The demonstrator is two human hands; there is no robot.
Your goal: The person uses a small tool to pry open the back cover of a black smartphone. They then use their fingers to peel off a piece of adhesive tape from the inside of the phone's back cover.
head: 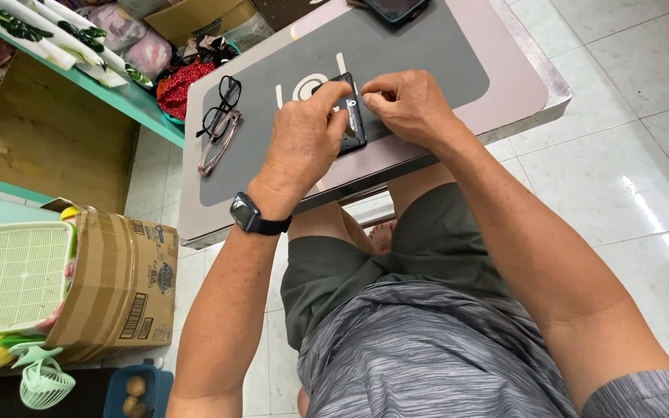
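Observation:
A dark, opened smartphone (pixel 352 116) lies on a grey work mat (pixel 427 54) on a small table. My left hand (pixel 303 143), with a black watch on its wrist, rests over the phone's left side and holds it down with fingers and thumb. My right hand (pixel 406 102) is at the phone's upper right edge, thumb and forefinger pinched together on it; whether a small part is between them is too small to tell.
Two pairs of glasses (pixel 218 124) lie on the mat's left end. Another phone (pixel 393 8) sits at the mat's far edge. A cardboard box (pixel 118 286), a white tray and a small green fan stand on the floor at left. Shelves with cloth are behind.

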